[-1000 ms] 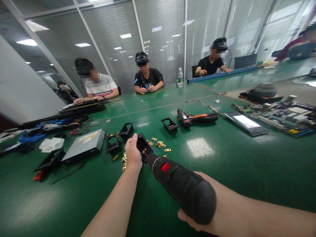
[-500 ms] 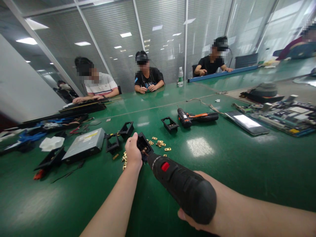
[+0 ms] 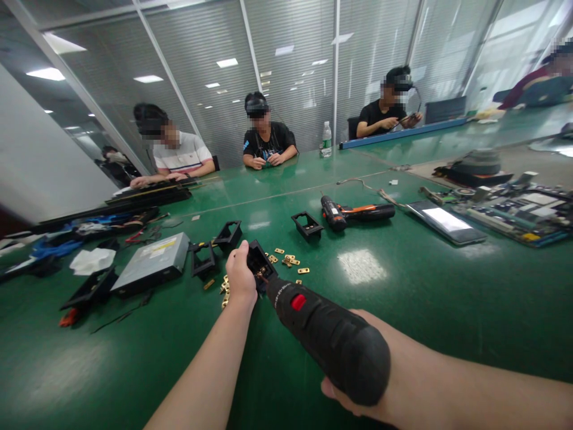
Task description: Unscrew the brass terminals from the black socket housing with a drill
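My left hand (image 3: pixel 242 276) is closed round the side of a black plastic housing (image 3: pixel 256 254), tilted so its hollow inside faces me. My right hand (image 3: pixel 347 382) grips a black cordless screwdriver (image 3: pixel 324 337) with a red switch; the tool's body hides most of those fingers. Its bit reaches into the housing, at small brass-coloured parts inside. Whether the bit sits in a screw is too small to tell. Loose brass plates (image 3: pixel 289 260) lie behind and beside the housing. Similar black frames stand close by, one left of my hand (image 3: pixel 205 261) and another farther right (image 3: pixel 307 226).
A second cordless drill (image 3: pixel 358 214) and a phone (image 3: pixel 445 222) lie to the right, before circuit boards (image 3: pixel 528 209). At left are a metal disc drive (image 3: pixel 152 263), white tissue (image 3: pixel 92 261) and cables. Several people sit across the green table (image 3: pixel 425 322), near a water bottle (image 3: pixel 326 140).
My hands, the housing and the screwdriver keep almost the same position. Across the table, the person at right has raised both hands off the blue bar and holds something thin and dark.
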A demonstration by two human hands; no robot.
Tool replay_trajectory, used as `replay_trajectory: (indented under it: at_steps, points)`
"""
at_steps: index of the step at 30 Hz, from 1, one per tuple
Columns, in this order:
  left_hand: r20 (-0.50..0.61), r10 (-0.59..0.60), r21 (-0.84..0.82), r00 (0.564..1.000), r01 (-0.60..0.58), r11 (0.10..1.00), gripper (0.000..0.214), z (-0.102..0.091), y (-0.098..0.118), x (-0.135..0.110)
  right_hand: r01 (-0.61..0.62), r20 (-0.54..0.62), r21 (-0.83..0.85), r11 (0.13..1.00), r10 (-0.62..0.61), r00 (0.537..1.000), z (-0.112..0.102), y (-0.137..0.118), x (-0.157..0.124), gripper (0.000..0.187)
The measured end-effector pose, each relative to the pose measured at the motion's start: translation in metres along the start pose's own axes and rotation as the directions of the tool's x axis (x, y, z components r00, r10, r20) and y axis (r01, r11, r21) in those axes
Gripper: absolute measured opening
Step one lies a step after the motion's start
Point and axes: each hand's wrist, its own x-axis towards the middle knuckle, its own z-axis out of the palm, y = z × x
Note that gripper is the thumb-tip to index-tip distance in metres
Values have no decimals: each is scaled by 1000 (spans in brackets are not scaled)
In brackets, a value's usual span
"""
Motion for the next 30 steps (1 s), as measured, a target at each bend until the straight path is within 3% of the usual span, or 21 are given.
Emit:
replay_trajectory:
  at_steps: [7, 11, 18, 22, 26, 30]
  points:
    - [-6, 5, 2, 1000, -5, 1000, 53, 1, 1, -1, -5, 6, -31, 1000, 6, 1000, -2, 0, -1, 32]
    - [3, 25, 4, 1000, -25, 1000, 53, 1, 1, -1, 35, -46, -60, 998, -37, 998, -2, -4, 1, 27]
    - [-13, 41, -3, 999, -41, 999, 52, 3, 4, -4, 14, -7, 26, 1000, -14, 1000, 0, -5, 2, 20]
    - [-14, 29, 1, 999, -29, 1000, 53, 3, 6, -5, 41, -38, -21, 999, -42, 998, -1, -6, 1, 15]
    - [-9, 23, -4, 1000, -23, 1000, 53, 4, 6, -6, 74, -75, -69, 995, -79, 994, 0, -7, 1, 25]
    - [-8, 35, 4, 999, -35, 999, 52, 3, 6, -5, 71, -32, -71, 995, -74, 997, 1, -13, 2, 20]
